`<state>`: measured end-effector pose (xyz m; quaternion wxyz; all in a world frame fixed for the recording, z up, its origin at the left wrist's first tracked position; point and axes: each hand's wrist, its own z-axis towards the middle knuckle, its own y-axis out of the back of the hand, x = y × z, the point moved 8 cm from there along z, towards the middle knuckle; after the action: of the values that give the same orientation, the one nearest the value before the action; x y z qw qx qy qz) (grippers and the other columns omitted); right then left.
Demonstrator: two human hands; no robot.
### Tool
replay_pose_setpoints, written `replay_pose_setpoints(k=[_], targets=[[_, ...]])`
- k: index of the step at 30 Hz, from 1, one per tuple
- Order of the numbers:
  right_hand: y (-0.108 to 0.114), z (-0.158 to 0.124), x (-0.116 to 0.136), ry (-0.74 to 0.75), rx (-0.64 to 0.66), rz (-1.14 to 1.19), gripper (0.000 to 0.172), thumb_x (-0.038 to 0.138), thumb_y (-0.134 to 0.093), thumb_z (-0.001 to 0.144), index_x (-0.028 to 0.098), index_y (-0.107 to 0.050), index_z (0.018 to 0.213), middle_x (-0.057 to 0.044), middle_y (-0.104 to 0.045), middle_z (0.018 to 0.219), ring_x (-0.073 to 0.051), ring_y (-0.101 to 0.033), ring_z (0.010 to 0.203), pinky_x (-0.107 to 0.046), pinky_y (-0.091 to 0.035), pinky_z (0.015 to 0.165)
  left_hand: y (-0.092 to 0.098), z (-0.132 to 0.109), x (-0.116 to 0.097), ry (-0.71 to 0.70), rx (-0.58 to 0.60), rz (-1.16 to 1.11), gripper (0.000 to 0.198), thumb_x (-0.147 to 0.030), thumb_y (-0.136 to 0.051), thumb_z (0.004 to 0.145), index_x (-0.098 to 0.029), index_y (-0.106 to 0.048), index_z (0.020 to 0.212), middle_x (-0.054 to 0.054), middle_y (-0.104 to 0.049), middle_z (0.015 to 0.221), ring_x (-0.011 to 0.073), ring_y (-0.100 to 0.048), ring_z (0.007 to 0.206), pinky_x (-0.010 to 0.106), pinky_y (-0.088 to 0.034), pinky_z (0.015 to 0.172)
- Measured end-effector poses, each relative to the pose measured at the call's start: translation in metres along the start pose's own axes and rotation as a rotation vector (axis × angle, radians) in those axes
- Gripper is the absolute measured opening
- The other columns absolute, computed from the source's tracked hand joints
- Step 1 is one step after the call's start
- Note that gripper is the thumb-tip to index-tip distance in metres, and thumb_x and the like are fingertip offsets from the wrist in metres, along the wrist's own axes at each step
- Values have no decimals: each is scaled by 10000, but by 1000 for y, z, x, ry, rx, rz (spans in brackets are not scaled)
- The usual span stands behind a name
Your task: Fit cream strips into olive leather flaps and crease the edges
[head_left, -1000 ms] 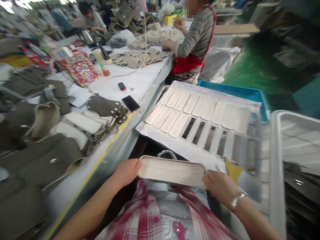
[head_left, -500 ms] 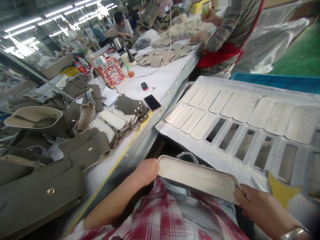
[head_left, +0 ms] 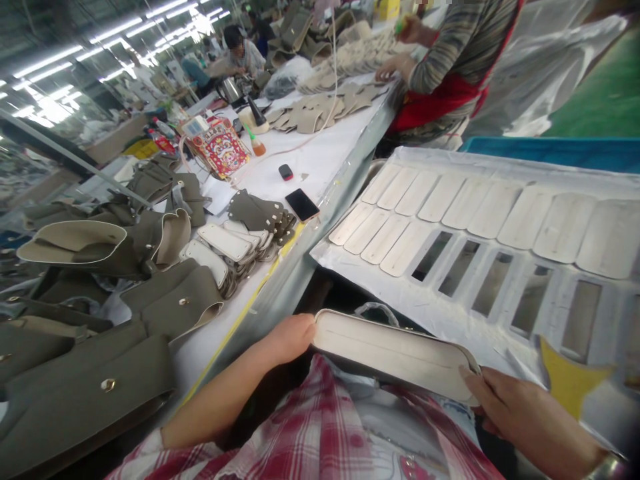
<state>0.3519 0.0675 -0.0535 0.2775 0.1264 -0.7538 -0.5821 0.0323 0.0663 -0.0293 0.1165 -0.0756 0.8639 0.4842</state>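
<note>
A long cream bag base panel [head_left: 393, 353] with rounded ends is held tilted in front of my plaid shirt, its right end lower. Dark material shows along its lower side. My left hand [head_left: 296, 337] is closed on its left end. My right hand [head_left: 507, 400] grips the right end, thumb on the upper face and fingers underneath, partly hidden. Just behind the panel a clear-wrapped loop [head_left: 377, 312] shows. Right of it lies a white slotted rack [head_left: 350, 263] bearing several similar cream panels [head_left: 427, 245], with a yellow piece [head_left: 573, 377] near my right hand.
To the left, a white table [head_left: 273, 183] carries olive bags [head_left: 100, 373], stacked cream strips [head_left: 225, 241], a phone [head_left: 302, 205] and a red patterned box [head_left: 221, 148]. A co-worker's striped sleeve [head_left: 443, 63] is at the far side. A blue crate [head_left: 550, 157] stands behind the rack.
Both hands keep their grip on the panel. My right thumb has shifted slightly further onto its upper face. The whole view has tilted a little.
</note>
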Motion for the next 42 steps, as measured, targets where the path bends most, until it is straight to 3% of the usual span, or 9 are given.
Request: replay_pose_setpoints(k=[3,7,15,25,31,33,37,39,42], targets=[[-13,2,3,25,226,-84,374,-34,-524,633,178,-645,917,-68,-629,733,-179,-617,571,-273,-481,506,-10,-1,10,25,55,-414,467,-461,-165,919,-172,-477,727,11,-552,600,135,-548,552,242,-442,562],[-15,3,2,-4,264,-65,358,-57,-522,650,166,-643,901,-98,-633,775,-193,-633,632,-285,-503,552,-16,-4,17,57,78,-749,586,-589,-122,879,-165,-461,659,-7,-490,531,119,-519,508,235,-446,547],[-13,0,5,25,205,-129,354,-66,-519,627,176,-636,858,-72,-617,732,-197,-617,570,-309,-494,506,4,5,3,45,-35,-158,177,-233,-362,788,-180,-441,638,10,-534,615,136,-521,599,235,-348,550],[3,-5,20,267,-145,-211,375,-99,-534,440,137,-640,711,-22,-554,569,-178,-556,408,-272,-458,354,2,9,0,29,-62,-131,166,-199,-389,762,-168,-485,629,18,-547,653,141,-509,637,242,-325,573],[3,4,19,104,70,-223,338,-96,-502,529,147,-655,707,-42,-589,583,-222,-602,454,-333,-505,403,1,8,4,69,-42,-214,174,-278,-439,774,-155,-512,675,53,-579,692,182,-558,701,274,-383,627],[-3,4,15,46,150,-216,352,-91,-496,562,153,-658,759,-47,-603,627,-229,-617,497,-360,-522,451,-6,6,12,44,72,-369,263,-369,-408,821,-151,-518,724,47,-595,691,167,-583,657,270,-422,602],[-10,2,9,18,184,-200,348,-67,-517,597,156,-648,829,-67,-618,717,-240,-633,586,-395,-532,545,-32,4,25,19,355,-1135,458,-589,-443,792,-135,-503,799,48,-604,680,155,-623,604,286,-492,576],[-12,2,7,9,183,-188,325,-50,-505,627,162,-644,831,-71,-617,725,-234,-629,590,-388,-526,545,-45,9,31,33,383,-1331,486,-609,-569,706,-134,-495,781,28,-588,618,143,-608,527,277,-498,527],[-17,0,2,-19,194,-141,283,-19,-478,665,175,-637,796,-73,-613,701,-219,-618,564,-352,-508,502,-59,19,32,45,346,-1362,486,-603,-615,675,-141,-478,730,-14,-548,524,100,-531,383,215,-439,394]])
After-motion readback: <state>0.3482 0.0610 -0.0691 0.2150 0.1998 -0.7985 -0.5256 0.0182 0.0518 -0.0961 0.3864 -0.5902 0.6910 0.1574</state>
